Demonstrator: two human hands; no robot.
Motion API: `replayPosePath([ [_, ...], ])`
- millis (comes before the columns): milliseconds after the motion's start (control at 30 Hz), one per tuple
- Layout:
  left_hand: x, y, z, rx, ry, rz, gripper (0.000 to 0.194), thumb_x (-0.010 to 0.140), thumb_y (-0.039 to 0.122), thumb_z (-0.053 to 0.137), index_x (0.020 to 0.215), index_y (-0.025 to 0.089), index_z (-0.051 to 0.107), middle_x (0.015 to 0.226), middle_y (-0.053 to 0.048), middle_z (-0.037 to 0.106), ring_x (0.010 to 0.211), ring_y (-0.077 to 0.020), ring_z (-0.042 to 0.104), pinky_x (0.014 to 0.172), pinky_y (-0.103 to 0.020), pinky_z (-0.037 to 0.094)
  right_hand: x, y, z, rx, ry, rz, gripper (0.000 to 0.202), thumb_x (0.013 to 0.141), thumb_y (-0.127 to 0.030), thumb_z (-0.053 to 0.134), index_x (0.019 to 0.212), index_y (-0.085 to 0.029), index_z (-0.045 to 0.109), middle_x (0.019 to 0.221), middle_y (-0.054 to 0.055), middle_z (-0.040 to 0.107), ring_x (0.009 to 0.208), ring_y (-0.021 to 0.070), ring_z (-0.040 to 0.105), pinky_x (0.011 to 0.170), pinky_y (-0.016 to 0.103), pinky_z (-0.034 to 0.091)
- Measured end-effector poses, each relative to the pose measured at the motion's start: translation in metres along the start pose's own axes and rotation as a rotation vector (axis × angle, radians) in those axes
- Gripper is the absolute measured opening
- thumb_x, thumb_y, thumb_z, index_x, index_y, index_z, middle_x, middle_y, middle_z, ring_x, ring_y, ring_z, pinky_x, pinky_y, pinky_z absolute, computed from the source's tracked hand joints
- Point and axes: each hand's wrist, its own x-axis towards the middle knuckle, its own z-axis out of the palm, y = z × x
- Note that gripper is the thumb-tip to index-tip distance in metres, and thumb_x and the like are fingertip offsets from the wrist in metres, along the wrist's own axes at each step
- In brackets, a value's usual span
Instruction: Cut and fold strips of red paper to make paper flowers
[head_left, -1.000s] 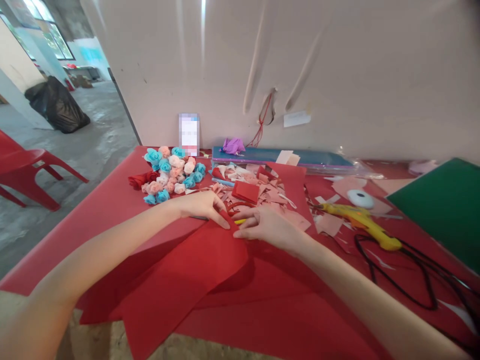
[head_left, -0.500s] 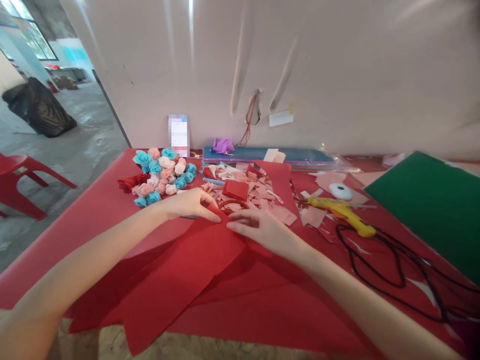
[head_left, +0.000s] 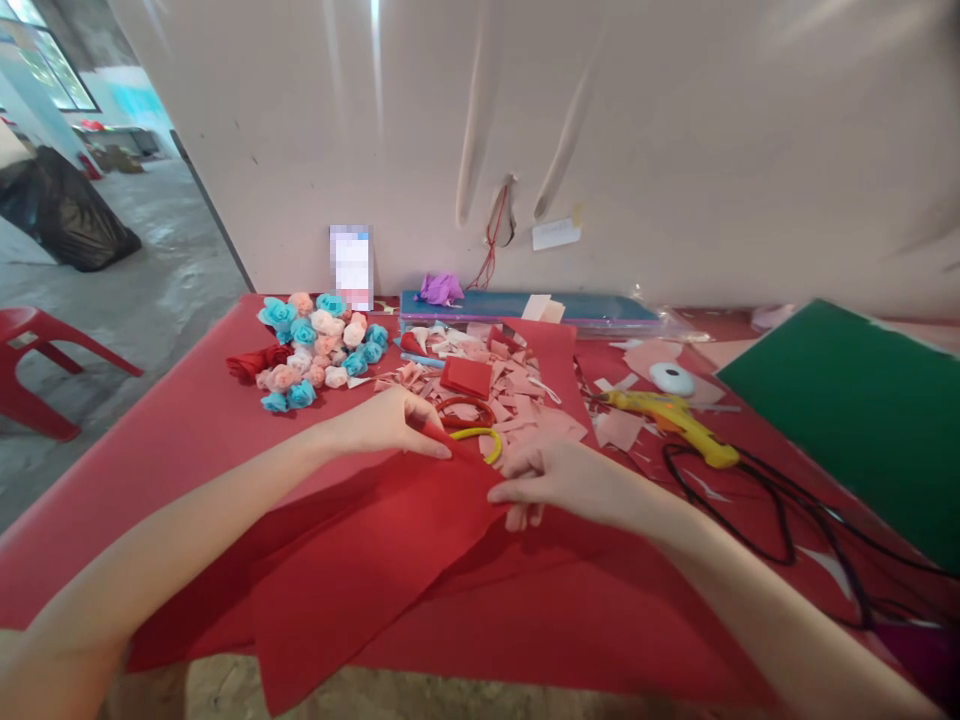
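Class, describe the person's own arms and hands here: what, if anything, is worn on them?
Both forearms are bare, with no sleeves in view. The left hand and right hand wear no gloves; no rings, watch or bracelets are visible on either.

A craft workspace is indicated, set up in a bare, unfinished hall. A table [head_left: 187,420] is covered in red and pushed against a plain pale wall [head_left: 675,150]. Paper-craft supplies are spread across it: a heap of small pink, white and blue paper roses [head_left: 319,350], a litter of pink paper offcuts [head_left: 517,395], red paper sheets [head_left: 360,560], a green sheet [head_left: 862,420], and a yellow glue gun [head_left: 675,420] with a black cord [head_left: 780,520]. A roll of white tape [head_left: 671,378] is seen near the gun. Beyond the table, a rough concrete floor [head_left: 150,280], a red plastic chair [head_left: 37,350], a filled black rubbish bag [head_left: 67,215] and high windows [head_left: 52,60] are noted.
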Motion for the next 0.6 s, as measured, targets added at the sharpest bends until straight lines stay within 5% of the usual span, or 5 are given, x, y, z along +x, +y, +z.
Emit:
replayPosePath([
  [133,0.002,-0.007,-0.001,-0.036,0.027,0.008,0.016,0.064,0.029,0.069,0.067,0.014,0.064,0.062,0.001,0.062,0.055,-0.0084,0.051,0.052,-0.019,0.036,-0.01,0.003,-0.008,-0.206,0.04,-0.021,0.026,0.073,-0.032,0.057,0.051,-0.019,0.062,0.052,0.002,0.065,0.05,0.0144,0.06,0.052,0.024,0.047],
  [300,0.003,-0.013,-0.005,-0.04,0.033,0.041,0.017,0.066,0.03,0.068,0.07,0.014,0.063,0.065,0.001,0.062,0.057,-0.0089,0.053,0.052,-0.019,0.037,-0.011,0.003,-0.006,-0.33,0.456,-0.3,0.018,0.077,-0.036,0.055,0.08,-0.024,0.067,0.091,0.003,0.07,0.081,0.0195,0.064,0.073,0.029,0.049],
  [400,0.003,-0.012,-0.004,-0.001,0.031,0.078,0.017,0.068,0.03,0.067,0.072,0.014,0.063,0.066,0.001,0.061,0.059,-0.0093,0.053,0.054,-0.02,0.038,-0.004,0.005,0.003,-0.313,0.351,-0.411,0.022,0.08,-0.038,0.053,0.089,-0.025,0.068,0.115,0.003,0.063,0.106,0.0211,0.057,0.089,0.031,0.045],
  [600,0.003,-0.009,-0.007,0.112,-0.008,0.227,0.017,0.074,0.025,0.063,0.089,0.018,0.057,0.092,-0.002,0.062,0.082,-0.0139,0.058,0.067,-0.024,0.044,0.007,0.017,0.013,-0.381,0.397,-0.484,0.026,0.084,-0.029,0.047,0.09,-0.021,0.07,0.097,0.005,0.07,0.094,0.0205,0.063,0.082,0.032,0.05],
])
